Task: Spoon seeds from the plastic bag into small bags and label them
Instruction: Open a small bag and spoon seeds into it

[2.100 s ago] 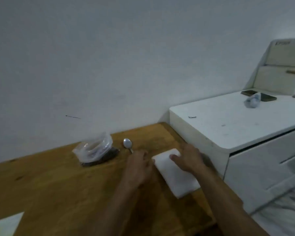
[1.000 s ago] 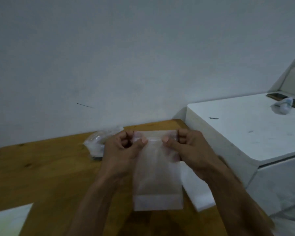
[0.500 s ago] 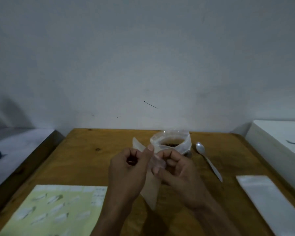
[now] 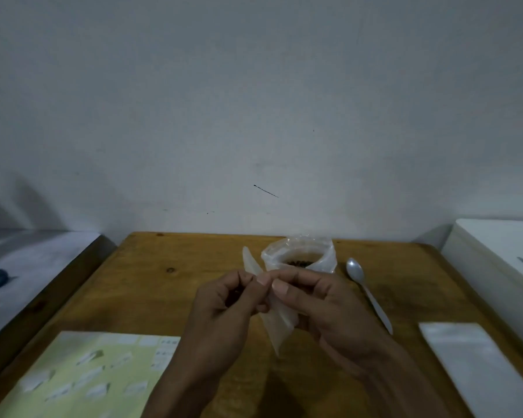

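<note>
Translucent small bag (image 4: 277, 324), apparently pinched between fingers (image 4: 280, 286)

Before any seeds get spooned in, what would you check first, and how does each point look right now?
1. Small bag held by both hands: ok, the left hand and right hand pinch its top.
2. Small bag's mouth open: cannot tell, the fingers hide it.
3. Plastic bag of seeds open and upright: ok, dark seeds show inside.
4. Spoon free to pick up: ok, it lies on the table right of the plastic bag.
5. A hand free for the spoon: not ok, both are busy.
6. Label sheet at hand: ok, at the near left.
</note>
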Demonstrator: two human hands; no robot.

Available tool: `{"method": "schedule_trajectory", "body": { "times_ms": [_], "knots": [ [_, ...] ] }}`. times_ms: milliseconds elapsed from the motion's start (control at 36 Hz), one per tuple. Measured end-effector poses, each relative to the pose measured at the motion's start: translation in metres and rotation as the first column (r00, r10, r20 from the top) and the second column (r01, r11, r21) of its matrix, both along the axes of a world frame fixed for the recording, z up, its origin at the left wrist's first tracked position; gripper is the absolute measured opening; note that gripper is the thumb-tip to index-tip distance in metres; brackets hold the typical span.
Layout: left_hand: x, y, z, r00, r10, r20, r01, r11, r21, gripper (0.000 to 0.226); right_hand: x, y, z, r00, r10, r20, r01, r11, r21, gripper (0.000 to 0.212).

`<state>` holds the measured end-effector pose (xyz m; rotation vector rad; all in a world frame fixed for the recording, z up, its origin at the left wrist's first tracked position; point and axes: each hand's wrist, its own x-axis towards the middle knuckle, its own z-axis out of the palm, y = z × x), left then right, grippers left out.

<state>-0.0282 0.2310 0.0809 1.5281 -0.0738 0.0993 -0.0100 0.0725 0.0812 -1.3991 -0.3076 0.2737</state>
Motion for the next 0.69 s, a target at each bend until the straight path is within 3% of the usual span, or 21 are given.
{"method": "schedule_trajectory", "body": {
  "times_ms": [139, 250, 361, 444, 694],
  "knots": [
    [-0.004, -0.013, -0.001, 1.0, -0.018, 0.012, 0.017, 1.0, 0.02, 0.032, -0.007, -0.016, -0.001, 0.998, -0.024, 0.055, 0.027, 0.999, -0.038, 0.023],
    [-0.004, -0.019, -0.005, 1.0, 0.023, 0.01, -0.024, 0.995, 0.094, 0.024, -0.012, -0.02, -0.003, 0.938, -0.118, 0.325, 0.222, 0.927, -0.303, 0.015],
    [-0.004, -0.026, -0.003, 0.997, 0.077, 0.03, -0.081, 0.986, 0.149, 0.034, -0.016, -0.016, -0.003, 0.856, -0.129, 0.501, 0.356, 0.849, -0.389, 0.014],
    [-0.006, -0.028, -0.001, 0.996, 0.072, 0.046, -0.081, 0.969, 0.232, 0.043, -0.016, -0.012, -0.004, 0.833, -0.124, 0.539, 0.389, 0.824, -0.411, 0.013],
    [-0.008, -0.018, -0.006, 0.979, 0.145, 0.144, -0.191, 0.898, 0.397, 0.031, -0.016, 0.005, -0.012, 0.78, -0.285, 0.558, 0.558, 0.721, -0.412, 0.011]
  ]
}}
